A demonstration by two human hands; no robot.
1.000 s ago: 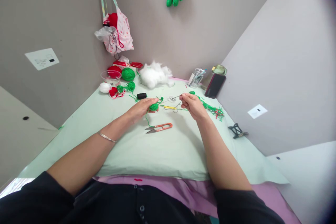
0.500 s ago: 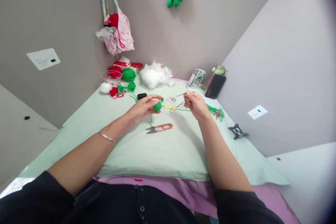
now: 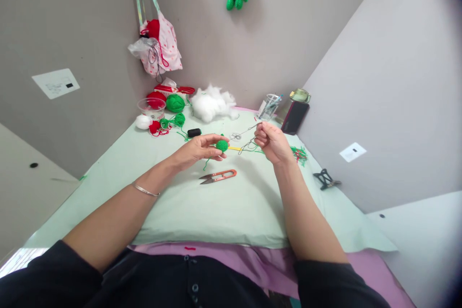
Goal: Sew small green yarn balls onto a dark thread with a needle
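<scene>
My left hand (image 3: 205, 148) grips a small green crocheted ball (image 3: 222, 146) between thumb and fingers, above the pale green cloth. A green yarn tail hangs below it. My right hand (image 3: 270, 138), to the right, is closed in a pinch on a dark thread (image 3: 249, 130) that stretches toward the ball. Loops of the thread dangle below my right fingers. Whether a needle is there is too small to tell. Orange-handled thread snips (image 3: 218, 176) lie just below my left hand. Behind my left hand lies a black thread spool (image 3: 194, 133).
White stuffing (image 3: 211, 104) sits at the back, with green yarn (image 3: 175, 103) and a clear tub (image 3: 151, 108) to its left. At the back right are a clear cup (image 3: 269, 107), a phone (image 3: 295, 117) and a black hair clip (image 3: 326, 179).
The green ball has moved slightly right and turned in my left fingers. My right hand has shifted slightly right, with the thread still stretched between the hands. The view has shifted a little.
</scene>
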